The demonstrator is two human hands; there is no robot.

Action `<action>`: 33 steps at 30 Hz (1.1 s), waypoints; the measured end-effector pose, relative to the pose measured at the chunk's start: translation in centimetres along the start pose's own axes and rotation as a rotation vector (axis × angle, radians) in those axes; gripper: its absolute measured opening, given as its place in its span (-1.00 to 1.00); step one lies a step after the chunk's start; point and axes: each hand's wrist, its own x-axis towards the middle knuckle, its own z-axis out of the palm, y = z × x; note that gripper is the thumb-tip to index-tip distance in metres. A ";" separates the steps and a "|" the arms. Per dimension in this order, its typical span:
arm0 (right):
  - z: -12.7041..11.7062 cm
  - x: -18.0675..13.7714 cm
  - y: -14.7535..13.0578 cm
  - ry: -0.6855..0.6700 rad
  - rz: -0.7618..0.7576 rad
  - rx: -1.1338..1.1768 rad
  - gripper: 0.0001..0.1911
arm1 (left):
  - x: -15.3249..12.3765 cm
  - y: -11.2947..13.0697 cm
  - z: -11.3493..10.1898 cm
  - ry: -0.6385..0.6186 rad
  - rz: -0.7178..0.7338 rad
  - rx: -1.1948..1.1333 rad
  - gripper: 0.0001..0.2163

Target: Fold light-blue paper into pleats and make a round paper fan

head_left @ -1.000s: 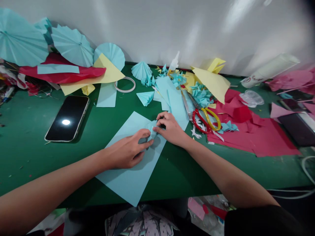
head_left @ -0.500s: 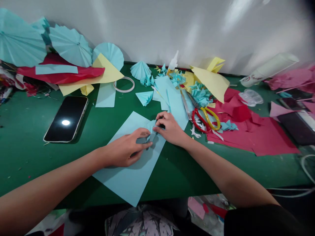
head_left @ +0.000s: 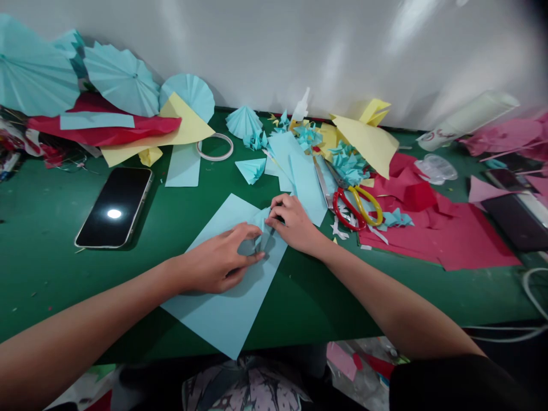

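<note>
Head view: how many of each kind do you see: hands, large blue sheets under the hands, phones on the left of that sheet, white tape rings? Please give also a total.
hands: 2 (left hand, right hand)
blue sheet: 1
phone: 1
tape ring: 1
Total: 5

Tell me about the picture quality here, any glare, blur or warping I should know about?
Head view: a bright light spot glares off the phone screen; pale streaks smear the wall; the left hand and right hand cast soft shadows on the blue sheet; the far right edge, around the white cup, is blurred; the table bows, wide-angle.
</note>
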 end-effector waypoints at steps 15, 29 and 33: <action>0.3 0.1 -0.4 0.030 0.008 -0.066 -0.81 | 0.0 0.3 0.3 -0.013 -0.005 0.107 -0.60; 0.6 0.0 -0.1 0.097 -0.002 -0.072 -0.85 | 0.3 0.9 0.1 -0.050 -0.039 0.183 -0.64; 0.6 0.0 0.0 0.091 -0.020 -0.107 -0.85 | 0.3 1.0 0.2 -0.070 -0.073 0.187 -0.64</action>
